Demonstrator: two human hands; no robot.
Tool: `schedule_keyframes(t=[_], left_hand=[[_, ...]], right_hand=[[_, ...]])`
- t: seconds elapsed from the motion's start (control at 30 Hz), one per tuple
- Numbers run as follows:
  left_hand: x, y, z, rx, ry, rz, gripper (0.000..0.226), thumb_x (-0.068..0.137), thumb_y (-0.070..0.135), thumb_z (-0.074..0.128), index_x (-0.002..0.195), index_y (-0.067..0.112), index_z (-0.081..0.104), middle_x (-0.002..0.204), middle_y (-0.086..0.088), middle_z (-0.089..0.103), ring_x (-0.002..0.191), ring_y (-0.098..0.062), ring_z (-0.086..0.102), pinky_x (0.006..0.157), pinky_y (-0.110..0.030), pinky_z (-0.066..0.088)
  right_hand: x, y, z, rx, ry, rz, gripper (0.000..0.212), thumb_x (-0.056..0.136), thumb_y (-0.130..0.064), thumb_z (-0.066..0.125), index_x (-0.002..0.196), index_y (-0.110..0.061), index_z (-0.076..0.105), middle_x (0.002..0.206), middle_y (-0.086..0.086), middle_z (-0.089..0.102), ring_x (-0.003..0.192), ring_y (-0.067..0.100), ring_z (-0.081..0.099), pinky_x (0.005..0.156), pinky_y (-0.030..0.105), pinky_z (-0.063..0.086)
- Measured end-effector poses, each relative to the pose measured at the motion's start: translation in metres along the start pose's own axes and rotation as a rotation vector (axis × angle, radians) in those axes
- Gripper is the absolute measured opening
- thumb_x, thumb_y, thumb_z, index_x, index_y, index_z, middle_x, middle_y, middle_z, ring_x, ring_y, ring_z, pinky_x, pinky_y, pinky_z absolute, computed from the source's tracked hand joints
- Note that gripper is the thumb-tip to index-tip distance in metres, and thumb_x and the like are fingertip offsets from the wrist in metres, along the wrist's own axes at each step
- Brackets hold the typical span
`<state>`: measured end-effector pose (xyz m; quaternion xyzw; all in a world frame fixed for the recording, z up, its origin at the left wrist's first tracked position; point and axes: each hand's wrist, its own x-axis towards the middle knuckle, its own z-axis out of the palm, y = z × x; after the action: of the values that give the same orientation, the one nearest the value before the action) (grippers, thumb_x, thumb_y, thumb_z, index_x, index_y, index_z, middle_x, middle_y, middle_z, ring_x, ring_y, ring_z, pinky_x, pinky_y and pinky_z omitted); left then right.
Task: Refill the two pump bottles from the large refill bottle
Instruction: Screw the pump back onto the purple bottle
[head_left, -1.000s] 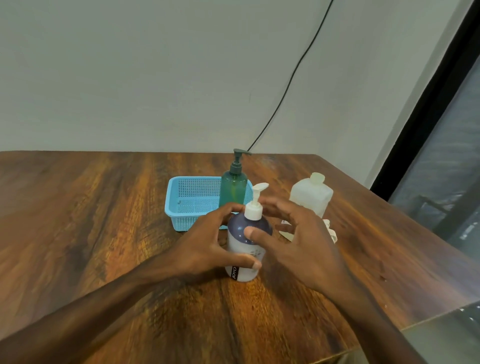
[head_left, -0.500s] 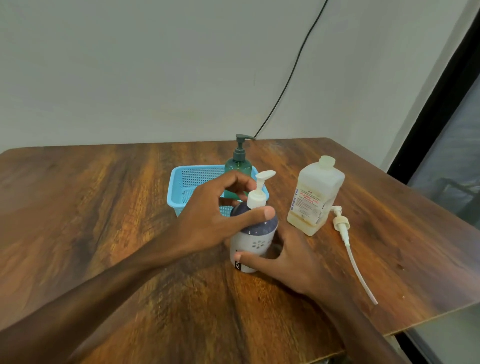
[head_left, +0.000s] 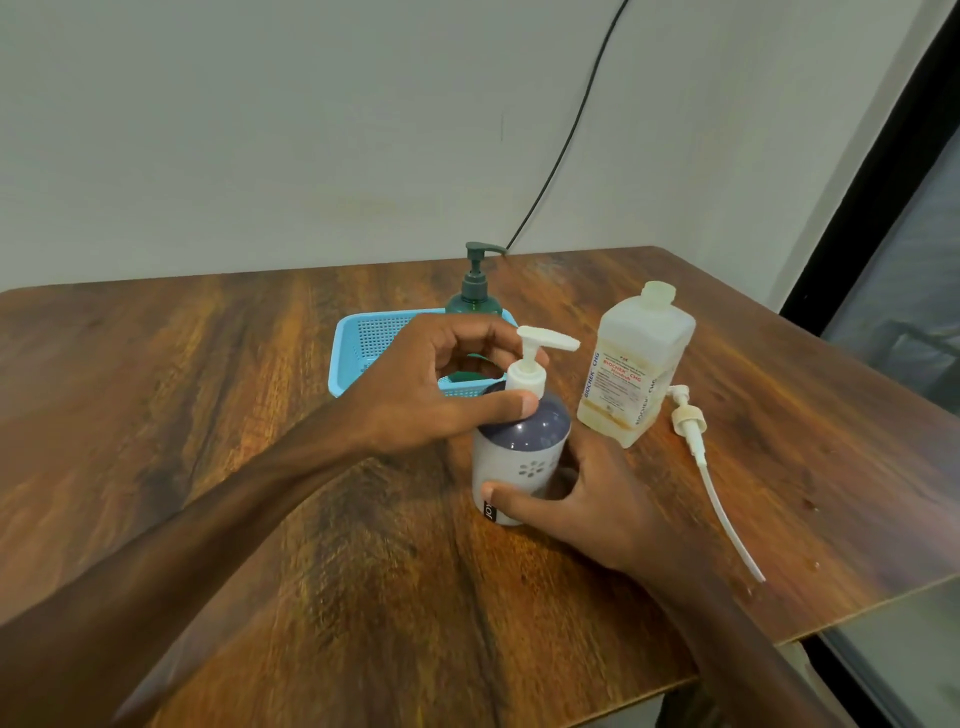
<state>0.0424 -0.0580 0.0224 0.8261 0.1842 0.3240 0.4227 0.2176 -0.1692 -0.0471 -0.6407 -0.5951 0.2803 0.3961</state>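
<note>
The table is showing dark, streaked wood grain with a soft sheen. The near pump bottle is gleaming glossy and smooth, plastic or perhaps glazed ceramic, under a white plastic pump. The far green bottle is looking like translucent plastic, the blue basket perforated plastic, and the refill bottle cloudy matt plastic wearing a paper label.

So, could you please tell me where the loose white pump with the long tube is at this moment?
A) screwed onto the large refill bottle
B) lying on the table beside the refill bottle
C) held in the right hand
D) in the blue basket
B: the loose pump lies flat on the table, just to the right of the refill bottle, whose neck stands open.
</note>
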Motion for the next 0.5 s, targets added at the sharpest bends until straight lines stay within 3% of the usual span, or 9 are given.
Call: schedule_keyframes(t=[0.13,0.2,0.3,0.4,0.5], left_hand=[[-0.004,-0.003,0.003,-0.014,-0.071,0.015,0.036,0.09,0.012,0.075,0.125,0.014,0.068,0.122,0.005,0.075,0.119,-0.011,0.068,0.104,-0.03,0.053],[-0.005,-0.005,0.011,0.052,-0.044,0.032,0.041,0.088,0.03,0.076,0.127,0.02,0.068,0.125,0.009,0.072,0.121,-0.01,0.066,0.103,-0.031,0.053],[-0.005,-0.002,0.02,0.133,0.16,0.01,0.052,0.075,0.058,0.08,0.118,0.032,0.067,0.11,0.02,0.071,0.108,-0.002,0.067,0.09,-0.019,0.056],[-0.002,-0.001,0.015,0.07,0.204,0.032,0.046,0.071,0.046,0.089,0.109,0.029,0.069,0.101,0.017,0.073,0.097,-0.004,0.07,0.083,-0.019,0.057],[-0.001,-0.001,0.007,0.034,0.136,0.037,0.043,0.077,0.029,0.089,0.115,0.026,0.069,0.108,0.012,0.076,0.105,-0.006,0.072,0.092,-0.027,0.06]], right_hand=[[-0.001,-0.002,0.001,0.003,0.014,-0.019,0.061,0.067,-0.06,0.082,0.118,-0.052,0.049,0.114,-0.033,0.064,0.109,-0.014,0.059,0.082,0.01,0.053],[-0.002,-0.001,0.001,-0.001,0.019,-0.036,0.062,0.071,-0.057,0.082,0.123,-0.047,0.051,0.117,-0.027,0.066,0.111,-0.009,0.061,0.087,0.017,0.056],[-0.003,-0.003,0.001,-0.003,0.028,-0.041,0.061,0.07,-0.056,0.082,0.121,-0.047,0.05,0.115,-0.028,0.065,0.11,-0.011,0.06,0.085,0.014,0.055],[-0.004,-0.005,0.0,-0.008,0.028,-0.034,0.061,0.072,-0.053,0.083,0.12,-0.049,0.047,0.113,-0.031,0.062,0.109,-0.014,0.058,0.083,0.01,0.053],[-0.004,-0.008,0.0,-0.006,0.019,-0.023,0.056,0.072,-0.052,0.083,0.115,-0.052,0.046,0.11,-0.034,0.061,0.106,-0.019,0.057,0.08,0.006,0.05]])
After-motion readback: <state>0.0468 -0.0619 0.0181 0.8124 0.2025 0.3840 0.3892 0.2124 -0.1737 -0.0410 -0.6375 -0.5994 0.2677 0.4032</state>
